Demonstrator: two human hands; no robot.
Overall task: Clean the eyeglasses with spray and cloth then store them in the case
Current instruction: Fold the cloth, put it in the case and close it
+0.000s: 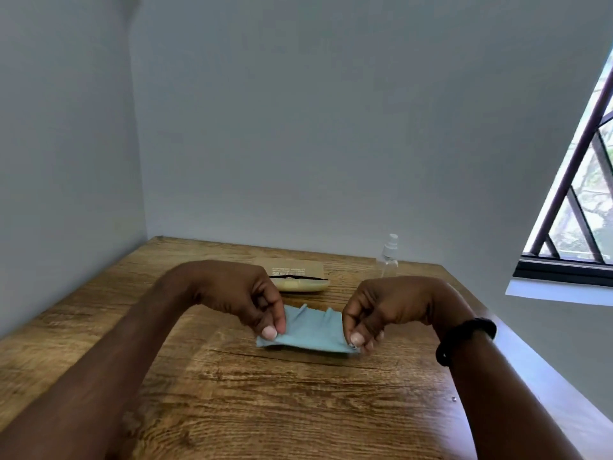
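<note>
Now both hands pinching cloth (306, 330): left hand (243, 293), right hand (376, 308) at opposite ends, probably folding. Case (300, 281), spray bottle (388, 258) behind cloth on surface (265, 393).

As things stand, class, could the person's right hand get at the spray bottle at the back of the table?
Probably yes, but not at once. The right hand is pinching one end of the blue cloth and must let go first. The spray bottle stands upright behind it, with only bare table between them.
</note>
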